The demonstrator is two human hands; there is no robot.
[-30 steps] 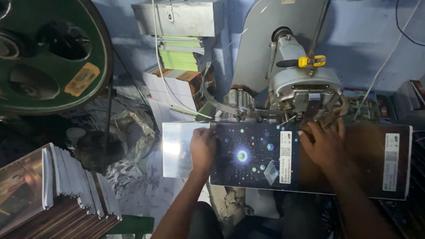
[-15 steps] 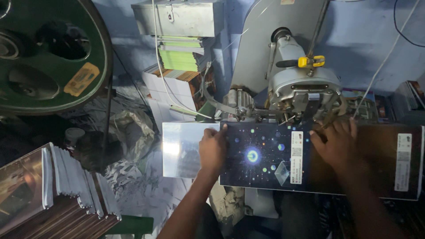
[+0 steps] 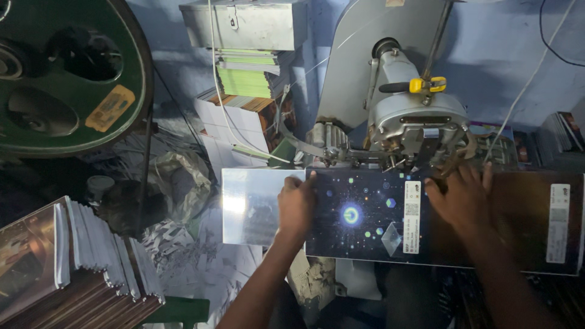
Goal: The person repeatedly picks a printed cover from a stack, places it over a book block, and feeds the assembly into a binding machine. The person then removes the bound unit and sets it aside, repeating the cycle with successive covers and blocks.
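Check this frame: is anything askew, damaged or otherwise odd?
Mostly orderly: both hands, left hand and right hand, press the dark cover sheet flat under the machine head. Only crumpled paper scraps lie loose below.

Our left hand (image 3: 297, 206) lies palm down with the fingers loosely curled and the fingertips pointing away from us. Its forearm runs up from the lower middle, slanting slightly rightward. Our right hand (image 3: 464, 198) is spread flat, fingers splayed forward. Its forearm comes in from the lower right. The two hands are well apart.
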